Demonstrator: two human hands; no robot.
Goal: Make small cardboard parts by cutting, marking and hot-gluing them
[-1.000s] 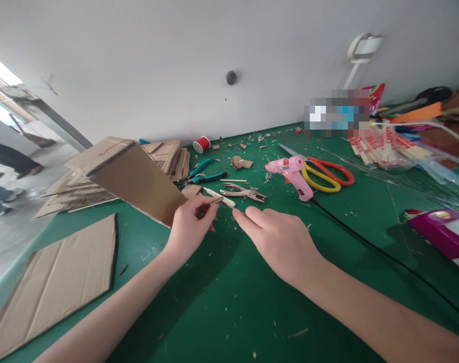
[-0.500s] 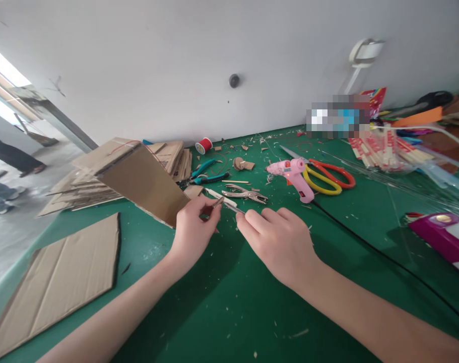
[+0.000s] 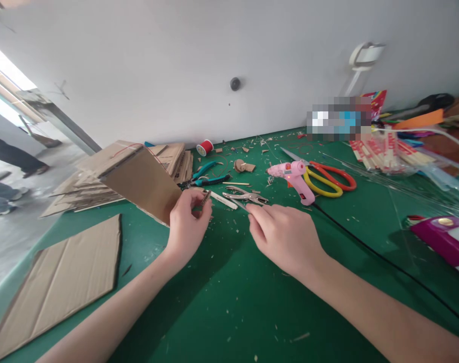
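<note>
My left hand is closed in a pinch on a small brown piece of cardboard, beside the lower corner of a cardboard box. To its right, my right hand is wrapped round a slim grey metal blade. The blade's tip points left toward the piece, with a gap between them; its handle is hidden in my fist. Just beyond the hands lie a white stick-like strip and a metal hole punch.
A pink glue gun with a black cord rests by scissors. Pliers, red thread and stacked cardboard stand farther back. A cardboard sheet lies left; a purple tool lies right. Someone's legs show far left.
My hands have moved apart: the left with the cardboard piece drew left, the right with the blade drew right. The blade tip has come away from the piece.
</note>
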